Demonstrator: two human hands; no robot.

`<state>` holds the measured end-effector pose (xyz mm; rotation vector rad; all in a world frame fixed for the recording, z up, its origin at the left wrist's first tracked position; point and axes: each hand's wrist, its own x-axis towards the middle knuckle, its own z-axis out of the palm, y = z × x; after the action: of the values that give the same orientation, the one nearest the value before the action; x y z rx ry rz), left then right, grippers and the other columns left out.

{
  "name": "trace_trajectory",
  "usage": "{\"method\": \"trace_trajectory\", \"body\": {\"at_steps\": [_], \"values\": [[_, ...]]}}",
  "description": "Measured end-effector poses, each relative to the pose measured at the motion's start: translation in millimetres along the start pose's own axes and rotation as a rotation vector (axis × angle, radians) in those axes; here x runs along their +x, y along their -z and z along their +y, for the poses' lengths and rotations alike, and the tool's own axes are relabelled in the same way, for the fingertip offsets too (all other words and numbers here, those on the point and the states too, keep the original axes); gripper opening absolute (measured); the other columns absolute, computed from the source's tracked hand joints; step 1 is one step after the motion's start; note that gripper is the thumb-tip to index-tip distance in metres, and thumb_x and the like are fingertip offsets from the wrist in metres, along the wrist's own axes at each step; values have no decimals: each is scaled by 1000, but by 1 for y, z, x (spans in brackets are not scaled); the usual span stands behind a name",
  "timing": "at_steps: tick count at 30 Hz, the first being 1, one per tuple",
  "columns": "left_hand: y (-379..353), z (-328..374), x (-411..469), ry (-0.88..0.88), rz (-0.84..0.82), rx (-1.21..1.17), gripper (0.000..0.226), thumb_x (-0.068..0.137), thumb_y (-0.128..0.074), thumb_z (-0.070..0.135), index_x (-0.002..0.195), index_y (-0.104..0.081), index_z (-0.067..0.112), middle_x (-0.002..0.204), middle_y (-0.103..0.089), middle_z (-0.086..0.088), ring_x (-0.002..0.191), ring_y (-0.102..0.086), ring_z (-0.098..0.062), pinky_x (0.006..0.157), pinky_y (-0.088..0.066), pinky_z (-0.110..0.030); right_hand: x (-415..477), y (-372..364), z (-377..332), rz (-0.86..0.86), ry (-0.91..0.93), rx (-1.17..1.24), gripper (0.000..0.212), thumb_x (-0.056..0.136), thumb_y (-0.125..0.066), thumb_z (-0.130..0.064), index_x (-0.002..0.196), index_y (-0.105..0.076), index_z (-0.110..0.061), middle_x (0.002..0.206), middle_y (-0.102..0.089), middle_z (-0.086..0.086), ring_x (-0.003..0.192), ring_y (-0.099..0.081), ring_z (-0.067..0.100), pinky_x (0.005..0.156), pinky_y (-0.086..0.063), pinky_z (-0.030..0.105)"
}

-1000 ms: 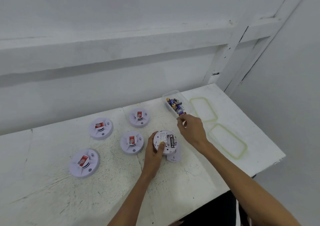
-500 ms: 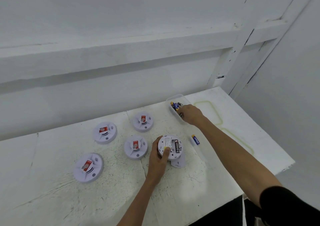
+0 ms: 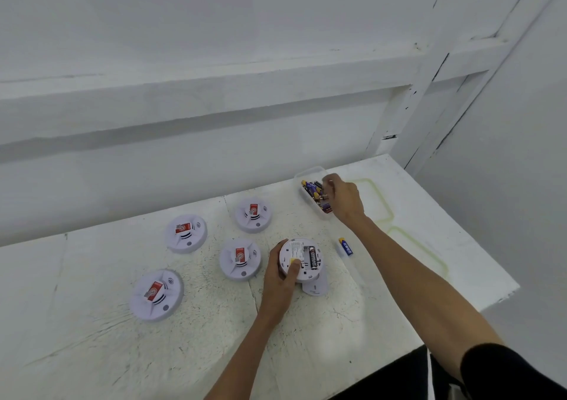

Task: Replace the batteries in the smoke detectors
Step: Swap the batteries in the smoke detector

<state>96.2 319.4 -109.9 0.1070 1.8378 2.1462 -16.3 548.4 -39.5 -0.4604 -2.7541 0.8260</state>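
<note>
My left hand (image 3: 280,277) grips an overturned white smoke detector (image 3: 302,258) on the table, thumb on its back. A black battery (image 3: 313,257) sits in its open compartment. Its loose cover (image 3: 316,287) lies under and just behind it. A blue battery (image 3: 346,246) lies on the table to the right. My right hand (image 3: 343,198) reaches into the clear plastic box (image 3: 310,174) of batteries, fingers curled down among them; what they hold is hidden.
Several more white smoke detectors with red labels lie face up to the left: (image 3: 253,215), (image 3: 240,258), (image 3: 185,232), (image 3: 156,295). Two clear lids (image 3: 376,198) (image 3: 420,254) lie right of the box. The white table (image 3: 475,246) ends close at right and front.
My right hand let a blue battery drop onto the table and moved back into the battery box. My left hand kept its grip on the open detector.
</note>
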Motion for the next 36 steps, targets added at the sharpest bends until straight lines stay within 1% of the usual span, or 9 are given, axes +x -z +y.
{"method": "trace_trajectory", "body": {"at_steps": [5, 7, 10, 16, 20, 23, 28, 33, 36], "values": [[0, 1, -1, -2, -2, -5, 50, 99, -63, 28, 146, -47, 27, 141, -61, 6, 129, -60, -14, 101, -56, -37, -21, 15, -14, 216, -66, 195, 27, 105, -39, -19, 124, -57, -9, 76, -67, 10, 70, -62, 23, 66, -48, 30], [0, 0, 0, -6, -1, -2, 47, 102, -62, 23, 146, -47, 27, 141, -61, 5, 129, -60, -15, 101, -56, -37, -36, 23, -20, 171, -57, 237, 21, 105, -43, -22, 120, -54, -12, 68, -63, 12, 59, -56, 16, 55, -40, 19], [1, 0, 0, -9, -4, 9, 46, 103, -61, 20, 146, -47, 27, 141, -61, 3, 129, -60, -17, 102, -55, -39, -58, 26, -24, 73, -56, 278, 14, 105, -44, -26, 107, -55, -19, 66, -65, 12, 50, -48, 17, 51, -40, 28], [0, 1, -1, 1, -10, 8, 45, 103, -61, 19, 146, -48, 25, 140, -62, 2, 129, -60, -18, 105, -54, -45, -113, 17, -36, -50, -53, 260, 34, 102, -52, -38, 93, -73, -14, 83, -75, -7, 73, -69, 4, 75, -54, 23], [0, 3, -3, -13, -19, 15, 46, 103, -60, 22, 147, -46, 23, 142, -60, -1, 131, -59, -20, 107, -52, -48, -145, 3, -34, -122, -21, 202, 34, 102, -50, -38, 95, -73, -14, 89, -75, 0, 78, -67, 11, 73, -53, 29], [1, 3, -4, -25, -29, 37, 52, 99, -62, 33, 148, -45, 27, 144, -58, 2, 132, -57, -18, 107, -51, -49, -159, -3, -31, -175, 53, 139, 32, 103, -47, -36, 93, -68, -15, 82, -65, -1, 75, -57, 9, 68, -42, 28], [2, 1, -2, -40, -28, 70, 47, 104, -58, 27, 149, -44, 28, 145, -56, 4, 133, -56, -16, 108, -50, -49, -171, 2, -32, -273, 192, 31, 30, 105, -45, -33, 119, -66, -16, 104, -61, 1, 90, -58, 15, 77, -44, 24], [3, 1, -3, -38, -33, 47, 44, 107, -53, 21, 149, -44, 27, 145, -58, 2, 133, -56, -18, 109, -49, -51, -165, 6, -26, -206, 148, 143, 21, 91, -68, -41, 108, -71, -27, 88, -56, -7, 79, -53, 0, 71, -38, 12], [2, 1, -4, -24, -28, 35, 43, 108, -48, 15, 150, -43, 25, 144, -58, 4, 132, -57, -16, 109, -49, -51, -165, 6, -28, -188, 3, 231, 49, 77, -80, -49, 119, -64, -31, 104, -50, -6, 88, -50, -4, 70, -37, 6]]}}
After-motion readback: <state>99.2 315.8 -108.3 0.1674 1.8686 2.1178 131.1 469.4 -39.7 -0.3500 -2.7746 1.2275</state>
